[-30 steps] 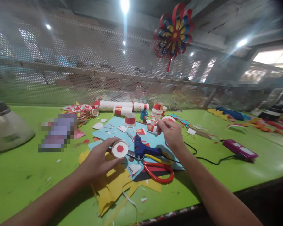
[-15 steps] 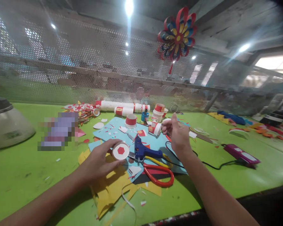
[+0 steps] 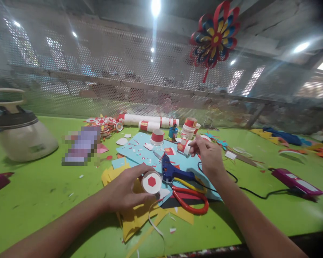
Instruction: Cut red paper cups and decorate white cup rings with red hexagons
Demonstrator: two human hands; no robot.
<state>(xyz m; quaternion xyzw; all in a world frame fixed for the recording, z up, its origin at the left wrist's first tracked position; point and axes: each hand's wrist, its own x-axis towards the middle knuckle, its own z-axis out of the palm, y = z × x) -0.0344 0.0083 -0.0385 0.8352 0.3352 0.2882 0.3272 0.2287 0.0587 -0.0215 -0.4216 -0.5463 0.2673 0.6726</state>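
Observation:
My left hand [image 3: 131, 188] is wrapped round a small white paper cup [image 3: 151, 182], its base facing me with a red paper hexagon on it. Thumb and fingertips of my right hand [image 3: 207, 156] are pinched together; what they hold, if anything, is too small to make out. Just left of those fingertips a red and white paper cup [image 3: 183, 147] lies tipped on its side. Between my hands a blue glue gun [image 3: 174, 172] lies on light blue paper [image 3: 140, 143], beside scissors with a red and yellow handle [image 3: 191, 204].
Yellow paper [image 3: 134, 218] and scraps lie in front. Behind stand a red-banded cup [image 3: 157, 137], stacked cups [image 3: 188, 127] and a small blue bottle [image 3: 173, 132]. A kettle-shaped jug [image 3: 24, 136] is left; a purple device [image 3: 297, 182] with a black cord lies right.
The view has swung left, so the scene sits farther right. My left hand with its cup has come slightly nearer to me. My right hand's fingertips have moved closer to the tipped cup.

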